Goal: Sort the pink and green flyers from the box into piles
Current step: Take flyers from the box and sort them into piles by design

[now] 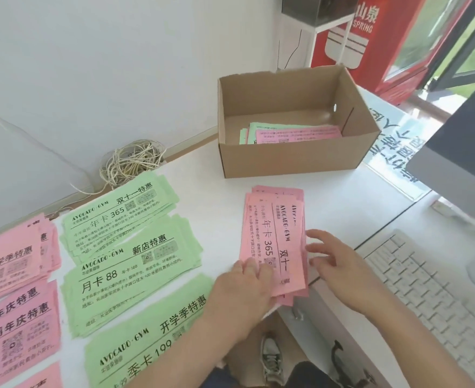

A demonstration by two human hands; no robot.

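Hands first, at lower centre: I see the left hand with its fingers curled over the near end of a stack of pink paper flyers on the white desk, gripping it. The right hand has its fingers spread at the stack's right edge, holding nothing. At left lie green flyer piles. Beyond, at upper centre, an open brown cardboard box holds remaining pink and green flyers.

Box: open cardboard, far right, few flyers flat inside.
Green piles: three, left of centre.
Pink piles: leftmost column.
Centre pink pile: turned lengthwise, slightly fanned, near side.
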